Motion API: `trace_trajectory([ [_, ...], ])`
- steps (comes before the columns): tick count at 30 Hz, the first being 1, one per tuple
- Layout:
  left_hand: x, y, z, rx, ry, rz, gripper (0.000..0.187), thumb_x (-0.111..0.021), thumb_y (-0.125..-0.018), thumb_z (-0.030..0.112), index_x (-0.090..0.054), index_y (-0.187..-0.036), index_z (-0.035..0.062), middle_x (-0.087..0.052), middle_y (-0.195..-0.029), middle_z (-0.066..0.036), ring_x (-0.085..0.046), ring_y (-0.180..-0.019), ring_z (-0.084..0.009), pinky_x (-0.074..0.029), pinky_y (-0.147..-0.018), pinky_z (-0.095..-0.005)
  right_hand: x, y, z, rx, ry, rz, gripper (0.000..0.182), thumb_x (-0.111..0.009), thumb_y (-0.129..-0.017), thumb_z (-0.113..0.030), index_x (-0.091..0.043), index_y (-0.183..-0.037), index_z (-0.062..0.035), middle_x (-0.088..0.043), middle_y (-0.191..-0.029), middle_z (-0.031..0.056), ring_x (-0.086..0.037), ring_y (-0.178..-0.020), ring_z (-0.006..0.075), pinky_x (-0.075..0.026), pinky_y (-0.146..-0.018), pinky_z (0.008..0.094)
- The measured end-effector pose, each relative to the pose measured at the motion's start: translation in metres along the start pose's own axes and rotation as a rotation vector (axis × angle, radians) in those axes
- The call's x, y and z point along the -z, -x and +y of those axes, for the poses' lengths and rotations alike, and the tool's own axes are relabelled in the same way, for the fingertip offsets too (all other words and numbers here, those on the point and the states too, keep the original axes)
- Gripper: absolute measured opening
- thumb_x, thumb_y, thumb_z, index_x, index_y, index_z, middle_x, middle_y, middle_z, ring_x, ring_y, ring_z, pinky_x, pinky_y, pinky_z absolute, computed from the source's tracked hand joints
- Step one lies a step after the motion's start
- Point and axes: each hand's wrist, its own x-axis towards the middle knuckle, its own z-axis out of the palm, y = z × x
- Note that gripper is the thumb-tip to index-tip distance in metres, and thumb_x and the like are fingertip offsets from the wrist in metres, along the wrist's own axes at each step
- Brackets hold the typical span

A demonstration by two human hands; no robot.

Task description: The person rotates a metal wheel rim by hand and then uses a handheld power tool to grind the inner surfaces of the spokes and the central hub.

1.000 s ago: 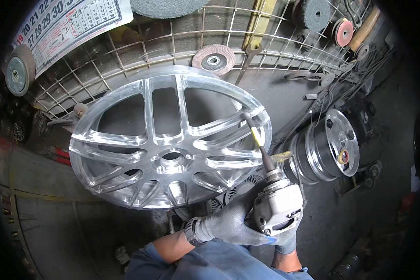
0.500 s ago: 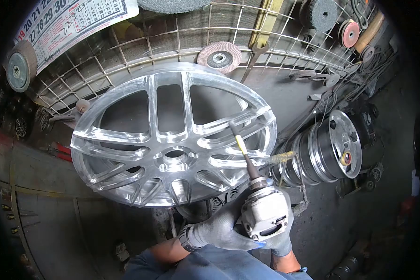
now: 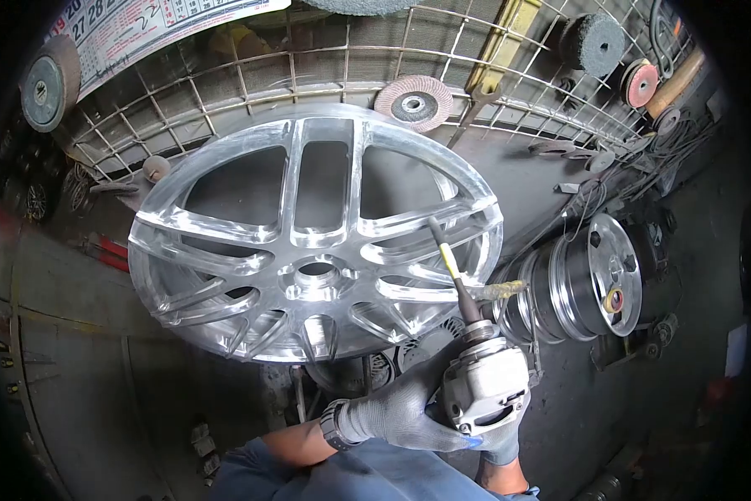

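Observation:
A large bare-metal wheel rim (image 3: 318, 260) with many spokes fills the middle of the view, face up and tilted. In front of my body I hold a die grinder (image 3: 485, 384) with a pale metal head. Its long tapered shaft (image 3: 450, 263), marked by a yellow band, points away from me and overlaps the right-hand spokes. My left hand (image 3: 404, 409), in a grey glove with a watch at the wrist, wraps the grinder from the left. My right hand (image 3: 502, 438), gloved too, closes round it from the right and below, its fingers mostly hidden behind the body.
Behind the rim stands a wire grid (image 3: 258, 92) with a flap disc (image 3: 414, 103), a grey abrasive wheel (image 3: 596, 43) and a calendar (image 3: 158, 29). More wheel rims (image 3: 571, 280) lie stacked on the right. Cables (image 3: 663, 159) hang at the upper right.
The view has shifted, so the rim, grid and discs sit slightly further right. The grinder and both hands appear slightly right and lower, with the grip unchanged.

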Motion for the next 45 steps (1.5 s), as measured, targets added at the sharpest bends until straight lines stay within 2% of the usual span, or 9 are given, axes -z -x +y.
trace_trajectory([
  [10, 0.003, -0.015, 0.007, -0.117, -0.045, -0.007, 0.114, -0.085, -0.073, 0.025, -0.01, -0.154, -0.0032, -0.042, -0.146, -0.018, -0.042, -0.136, -0.0262, -0.033, -0.114, -0.0397, 0.008, -0.008, -0.007, 0.292, 0.371, 0.026, 0.079, -0.085, -0.063, -0.029, -0.052, -0.127, 0.0008, -0.064, -0.116, 0.0148, -0.063, -0.105, 0.025, -0.047, -0.095, 0.0398],
  [12, 0.003, -0.011, 0.003, -0.109, 0.086, 0.001, 0.116, -0.085, -0.073, 0.024, -0.007, -0.154, -0.0033, -0.041, -0.147, -0.018, -0.041, -0.137, -0.0263, -0.033, -0.115, -0.0397, -0.001, -0.004, -0.026, -0.105, 0.072, 0.13, 0.082, -0.085, -0.062, -0.034, -0.051, -0.129, 0.0008, -0.063, -0.117, 0.0152, -0.063, -0.106, 0.0264, -0.047, -0.096, 0.0395],
  [15, 0.0, 0.001, -0.004, 0.135, 0.334, -0.009, 0.117, -0.084, -0.073, 0.023, -0.005, -0.155, -0.0029, -0.04, -0.147, -0.018, -0.041, -0.138, -0.0263, -0.031, -0.116, -0.0389, 0.001, -0.005, -0.021, 0.021, 0.206, 0.026, 0.087, -0.086, -0.061, -0.036, -0.05, -0.13, 0.0021, -0.063, -0.117, 0.0161, -0.062, -0.107, 0.0274, -0.047, -0.096, 0.0394],
  [18, 0.007, -0.002, 0.01, -0.099, -0.024, 0.016, 0.116, -0.084, -0.073, 0.021, -0.006, -0.155, -0.0025, -0.041, -0.147, -0.018, -0.041, -0.137, -0.0256, -0.031, -0.115, -0.0384, 0.005, 0.002, -0.015, 0.146, 0.477, -0.024, 0.09, -0.087, -0.059, -0.038, -0.049, -0.13, 0.0044, -0.062, -0.119, 0.0158, -0.062, -0.107, 0.0268, -0.047, -0.096, 0.0394],
  [24, 0.006, -0.011, 0.016, -0.096, 0.075, -0.008, 0.113, -0.085, -0.073, 0.022, -0.011, -0.155, -0.0003, -0.041, -0.147, -0.018, -0.04, -0.138, -0.0234, -0.033, -0.114, -0.0383, 0.001, 0.011, -0.02, -0.096, -0.154, 0.2, 0.091, -0.09, -0.06, -0.026, -0.047, -0.133, 0.0053, -0.062, -0.121, 0.0169, -0.062, -0.108, 0.0238, -0.048, -0.095, 0.0379],
  [31, -0.001, -0.002, 0.012, -0.04, 0.2, 0.074, 0.111, -0.085, -0.072, 0.024, -0.015, -0.154, -0.0002, -0.048, -0.141, -0.017, -0.046, -0.132, -0.0235, -0.038, -0.11, -0.0391, 0.002, 0.01, -0.025, -0.026, 0.088, 0.124, 0.097, -0.092, -0.057, -0.028, -0.045, -0.135, 0.0051, -0.059, -0.123, 0.0165, -0.06, -0.111, 0.0237, -0.047, -0.096, 0.0373],
  [33, 0.001, -0.01, -0.001, 0.367, 0.883, -0.003, 0.113, -0.089, -0.07, 0.023, -0.015, -0.15, -0.0045, -0.048, -0.136, -0.016, -0.05, -0.126, -0.0221, -0.041, -0.109, -0.0371, 0.0, 0.013, -0.021, -0.03, 0.022, 0.181, 0.096, -0.092, -0.057, -0.028, -0.046, -0.135, 0.0047, -0.059, -0.123, 0.0163, -0.06, -0.11, 0.0237, -0.048, -0.096, 0.0373],
  [36, 0.008, -0.011, 0.017, -0.106, -0.019, -0.031, 0.111, -0.088, -0.071, 0.023, -0.016, -0.15, -0.0057, -0.048, -0.137, -0.015, -0.05, -0.125, -0.0221, -0.041, -0.109, -0.0369, -0.001, 0.01, -0.027, -0.07, -0.003, 0.254, 0.095, -0.092, -0.057, -0.027, -0.046, -0.135, 0.0036, -0.06, -0.122, 0.0158, -0.061, -0.109, 0.0233, -0.048, -0.096, 0.0375],
  [45, 0.003, 0.009, 0.012, -0.071, 0.2, 0.052, 0.114, -0.086, -0.072, 0.02, -0.01, -0.155, 0.0008, -0.043, -0.146, -0.015, -0.043, -0.135, -0.0221, -0.034, -0.114, -0.0375, -0.01, 0.005, -0.03, -0.089, 0.018, 0.069, 0.101, -0.089, -0.056, -0.04, -0.044, -0.134, 0.0041, -0.059, -0.122, 0.0166, -0.061, -0.11, 0.0247, -0.047, -0.097, 0.0377],
])
